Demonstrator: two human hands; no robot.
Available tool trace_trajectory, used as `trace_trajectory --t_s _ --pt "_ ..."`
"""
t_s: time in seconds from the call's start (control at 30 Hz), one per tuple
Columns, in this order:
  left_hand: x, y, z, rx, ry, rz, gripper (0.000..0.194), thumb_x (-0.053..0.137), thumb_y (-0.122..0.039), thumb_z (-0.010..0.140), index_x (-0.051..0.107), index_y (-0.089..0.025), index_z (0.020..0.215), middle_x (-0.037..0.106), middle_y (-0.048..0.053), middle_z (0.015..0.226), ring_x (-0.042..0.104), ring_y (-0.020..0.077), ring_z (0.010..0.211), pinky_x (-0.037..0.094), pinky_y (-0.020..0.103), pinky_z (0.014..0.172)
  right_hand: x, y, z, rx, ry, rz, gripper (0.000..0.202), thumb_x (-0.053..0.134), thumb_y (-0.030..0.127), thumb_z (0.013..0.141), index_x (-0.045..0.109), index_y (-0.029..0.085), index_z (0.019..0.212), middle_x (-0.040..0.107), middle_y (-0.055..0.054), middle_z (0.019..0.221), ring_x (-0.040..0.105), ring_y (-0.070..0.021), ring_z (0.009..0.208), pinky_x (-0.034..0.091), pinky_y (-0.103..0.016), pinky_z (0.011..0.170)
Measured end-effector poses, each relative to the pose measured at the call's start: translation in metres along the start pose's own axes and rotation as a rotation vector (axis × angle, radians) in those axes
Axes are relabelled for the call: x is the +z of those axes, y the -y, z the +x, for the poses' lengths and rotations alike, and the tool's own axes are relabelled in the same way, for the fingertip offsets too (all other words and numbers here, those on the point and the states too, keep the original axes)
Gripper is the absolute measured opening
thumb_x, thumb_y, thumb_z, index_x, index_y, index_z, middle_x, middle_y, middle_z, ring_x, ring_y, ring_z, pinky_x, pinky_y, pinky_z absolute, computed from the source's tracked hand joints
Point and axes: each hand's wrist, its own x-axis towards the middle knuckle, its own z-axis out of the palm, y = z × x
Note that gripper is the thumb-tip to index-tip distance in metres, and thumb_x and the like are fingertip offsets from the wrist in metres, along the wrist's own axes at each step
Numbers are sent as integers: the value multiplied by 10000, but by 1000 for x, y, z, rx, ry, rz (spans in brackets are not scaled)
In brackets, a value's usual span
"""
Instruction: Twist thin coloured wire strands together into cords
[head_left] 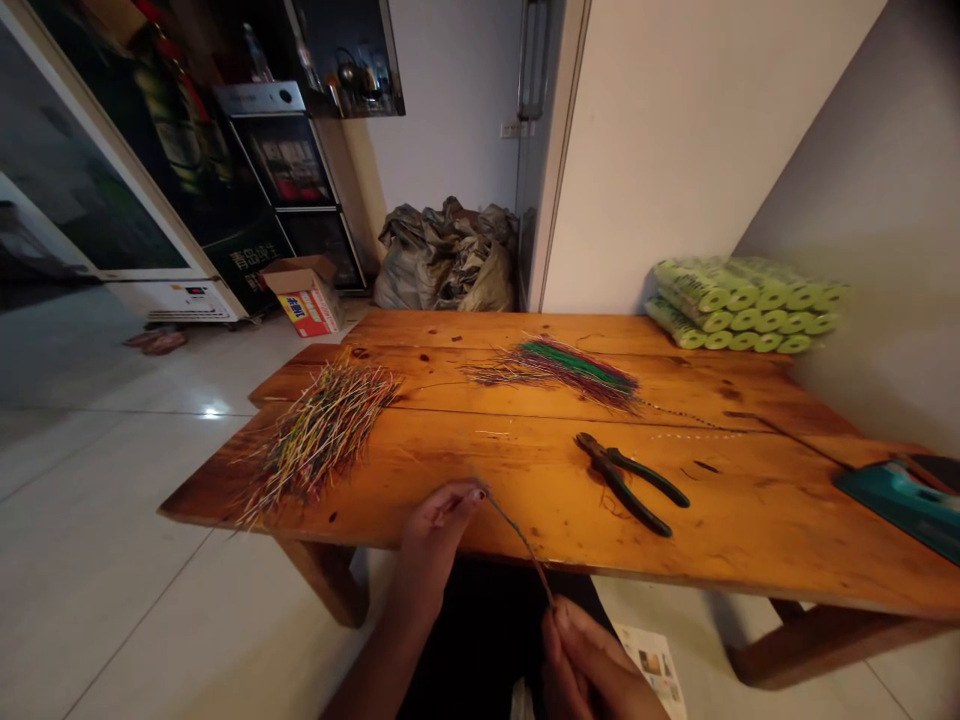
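Note:
Between my two hands runs a thin, dark wire (525, 538) that looks twisted along its length. My left hand (442, 520) pinches its upper end, just above the table's near edge. Lower and to the right, my right hand (592, 660) is closed around the other end. Pliers (626, 480) with dark green handles lie on the table, right of my left hand, their handles apart. A loose heap of multicoloured wires (326, 430) spreads over the table's left end. Farther back lies a second bundle of wires (562, 370), green, red and purple.
The wooden table (450, 450) has a near edge just in front of me. A teal tool-like object (900, 500) lies at its right end. Stacked yellow-green rolls (750, 300) stand at the back right. Behind are bulging sacks (446, 260) and an open carton (304, 295) on the floor.

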Motion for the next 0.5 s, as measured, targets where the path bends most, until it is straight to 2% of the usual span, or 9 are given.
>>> trace_trajectory --t_s 0.13,0.27,0.4,0.5 --pt "2 -1 1 -11 -18 -30 173 728 -338 607 681 -181 664 713 46 795 623 207 846 437 347 865 -1 -1 0 25 106 -7 343 643 437 753 469 178 610 331 107 373 185 -13 326 125 -141 346" --pt "2 1 1 72 -45 -51 154 715 -334 641 663 -190 655 674 26 805 587 183 863 418 301 859 0 -1 -2 -6 96 -19 344 606 448 781 466 184 611 330 102 363 186 -23 328 136 -148 347" --pt "1 3 -1 90 -12 -72 166 672 -354 699 649 -192 676 626 15 797 560 169 838 407 283 841 -2 1 0 -2 72 -36 362 663 475 715 471 188 605 312 108 366 179 -21 323 126 -158 344" --pt "0 5 -1 83 -7 -38 192 636 -371 735 655 -186 688 613 29 818 549 184 871 390 296 859 -4 4 0 -1 26 -97 363 688 489 681 503 184 615 331 96 389 225 -31 350 155 -164 363"
